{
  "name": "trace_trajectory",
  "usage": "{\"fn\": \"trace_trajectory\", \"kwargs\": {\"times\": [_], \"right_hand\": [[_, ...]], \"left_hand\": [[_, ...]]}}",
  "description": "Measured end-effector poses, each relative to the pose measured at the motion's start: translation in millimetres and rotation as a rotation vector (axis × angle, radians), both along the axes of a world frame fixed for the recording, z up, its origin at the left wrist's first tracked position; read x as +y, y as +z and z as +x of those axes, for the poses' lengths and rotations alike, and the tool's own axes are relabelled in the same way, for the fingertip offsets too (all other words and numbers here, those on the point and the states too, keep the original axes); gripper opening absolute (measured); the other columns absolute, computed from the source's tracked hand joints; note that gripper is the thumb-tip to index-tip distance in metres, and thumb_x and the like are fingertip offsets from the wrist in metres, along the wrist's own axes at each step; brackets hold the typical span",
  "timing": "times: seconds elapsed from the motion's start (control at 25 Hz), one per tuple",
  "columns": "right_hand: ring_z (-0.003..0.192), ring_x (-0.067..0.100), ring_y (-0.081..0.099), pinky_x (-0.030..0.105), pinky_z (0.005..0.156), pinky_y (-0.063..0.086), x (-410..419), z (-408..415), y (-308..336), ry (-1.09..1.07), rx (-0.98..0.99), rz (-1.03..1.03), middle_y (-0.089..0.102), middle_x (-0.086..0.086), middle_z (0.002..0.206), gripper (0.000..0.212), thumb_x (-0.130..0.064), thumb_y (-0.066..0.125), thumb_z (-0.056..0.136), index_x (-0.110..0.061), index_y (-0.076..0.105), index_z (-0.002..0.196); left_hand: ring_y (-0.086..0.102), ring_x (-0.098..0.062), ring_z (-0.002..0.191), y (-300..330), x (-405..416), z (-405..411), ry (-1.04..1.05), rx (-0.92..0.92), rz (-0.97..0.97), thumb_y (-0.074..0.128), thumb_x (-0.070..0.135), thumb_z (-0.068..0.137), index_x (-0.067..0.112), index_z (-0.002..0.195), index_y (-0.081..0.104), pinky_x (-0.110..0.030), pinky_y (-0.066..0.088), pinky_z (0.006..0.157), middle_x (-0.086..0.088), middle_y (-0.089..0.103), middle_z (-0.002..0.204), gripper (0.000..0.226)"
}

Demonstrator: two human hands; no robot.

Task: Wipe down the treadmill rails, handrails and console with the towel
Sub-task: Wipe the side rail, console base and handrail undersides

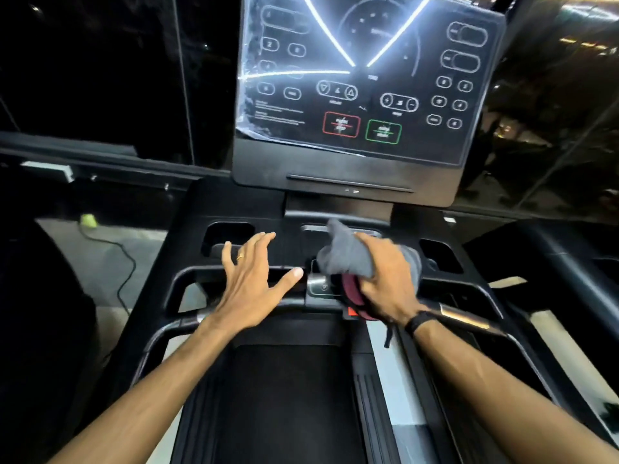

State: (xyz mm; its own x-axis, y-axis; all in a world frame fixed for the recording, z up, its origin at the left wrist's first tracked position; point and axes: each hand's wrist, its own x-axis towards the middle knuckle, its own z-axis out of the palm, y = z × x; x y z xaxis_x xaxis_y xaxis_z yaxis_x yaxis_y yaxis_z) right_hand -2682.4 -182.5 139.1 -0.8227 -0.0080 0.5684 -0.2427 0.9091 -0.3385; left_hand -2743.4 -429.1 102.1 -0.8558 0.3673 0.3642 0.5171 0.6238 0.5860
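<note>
While my right hand (385,283) is clutching the bunched grey towel (348,252) against the tray below the console (365,78), my left hand (254,279) is hovering beside it, fingers spread, over the front handrail (469,318).

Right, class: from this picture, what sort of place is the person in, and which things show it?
Probably a gym, at night. A black treadmill belt runs underfoot, a glossy black button console stands ahead, and curved black handrails flank the person.
</note>
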Motion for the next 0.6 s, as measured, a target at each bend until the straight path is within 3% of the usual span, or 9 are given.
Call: {"fn": "trace_trajectory", "kwargs": {"times": [0.12, 0.2, 0.28, 0.36, 0.44, 0.52, 0.6], "right_hand": [[0.107, 0.023, 0.062, 0.020, 0.095, 0.040, 82.5, 3.1, 35.0, -0.178, 0.053, -0.168, 0.065, -0.006, 0.116, 0.058, -0.015, 0.059, 0.068, -0.016, 0.060, 0.126], [0.108, 0.018, 0.063, 0.019, 0.093, 0.041, 128.5, -5.0, 59.8, -0.219, 0.084, -0.192, 0.062, -0.014, 0.117, 0.058, -0.018, 0.068, 0.073, -0.023, 0.056, 0.129], [0.117, 0.015, 0.058, 0.027, 0.096, 0.040, 169.7, -26.0, 62.9, -0.254, -0.026, 0.000, 0.059, -0.011, 0.128, 0.072, -0.051, 0.074, 0.078, -0.025, 0.047, 0.139], [0.142, 0.021, 0.037, 0.039, 0.113, 0.029, 199.0, -52.5, 35.5, -0.185, -0.400, 0.234, 0.039, 0.005, 0.155, 0.110, -0.091, 0.036, 0.077, -0.014, 0.026, 0.155], [0.154, 0.018, 0.003, 0.036, 0.125, 0.002, 221.6, -73.1, -9.4, -0.009, -0.765, 0.326, 0.003, 0.009, 0.168, 0.115, -0.092, 0.002, 0.074, -0.015, 0.001, 0.160], [0.153, 0.017, -0.016, 0.028, 0.121, -0.015, 241.3, -85.9, -51.3, 0.127, -0.794, 0.384, -0.016, 0.007, 0.165, 0.111, -0.092, -0.002, 0.074, -0.020, -0.009, 0.159], [0.150, 0.018, -0.025, 0.030, 0.120, -0.020, 248.9, -91.7, -76.0, 0.221, -0.696, 0.445, -0.021, 0.009, 0.163, 0.106, -0.090, 0.006, 0.079, -0.022, -0.012, 0.158]], "left_hand": [[0.025, -0.013, 0.145, 7.9, 42.0, -6.6, -0.049, 0.035, 0.023, 0.029, 0.077, 0.082, 0.017, 0.150, 0.025, -0.034, -0.024, 0.115, 0.003, 0.028, 0.155, 0.091], [0.025, -0.012, 0.144, 12.3, 65.8, -14.4, -0.059, 0.068, 0.042, 0.030, 0.075, 0.083, 0.016, 0.149, 0.028, -0.033, -0.023, 0.116, 0.003, 0.032, 0.153, 0.088], [0.030, -0.012, 0.142, 13.8, 90.4, -28.5, -0.041, 0.097, 0.072, 0.032, 0.072, 0.084, 0.017, 0.147, 0.033, -0.033, -0.021, 0.117, 0.005, 0.037, 0.150, 0.084], [0.032, -0.008, 0.140, 12.7, 110.0, -45.4, 0.005, 0.124, 0.088, 0.035, 0.070, 0.085, 0.019, 0.143, 0.039, -0.032, -0.018, 0.118, 0.006, 0.041, 0.147, 0.078], [0.034, -0.002, 0.136, 7.5, 123.8, -61.2, 0.056, 0.139, 0.102, 0.037, 0.067, 0.087, 0.020, 0.139, 0.045, -0.031, -0.014, 0.120, 0.005, 0.045, 0.145, 0.071], [0.036, 0.003, 0.131, 1.5, 135.8, -75.7, 0.106, 0.146, 0.111, 0.039, 0.063, 0.089, 0.020, 0.135, 0.050, -0.031, -0.008, 0.121, 0.005, 0.050, 0.143, 0.064], [0.039, 0.004, 0.129, -5.1, 138.8, -85.1, 0.160, 0.131, 0.088, 0.040, 0.059, 0.090, 0.021, 0.130, 0.054, -0.031, -0.003, 0.121, 0.007, 0.053, 0.139, 0.058]]}}
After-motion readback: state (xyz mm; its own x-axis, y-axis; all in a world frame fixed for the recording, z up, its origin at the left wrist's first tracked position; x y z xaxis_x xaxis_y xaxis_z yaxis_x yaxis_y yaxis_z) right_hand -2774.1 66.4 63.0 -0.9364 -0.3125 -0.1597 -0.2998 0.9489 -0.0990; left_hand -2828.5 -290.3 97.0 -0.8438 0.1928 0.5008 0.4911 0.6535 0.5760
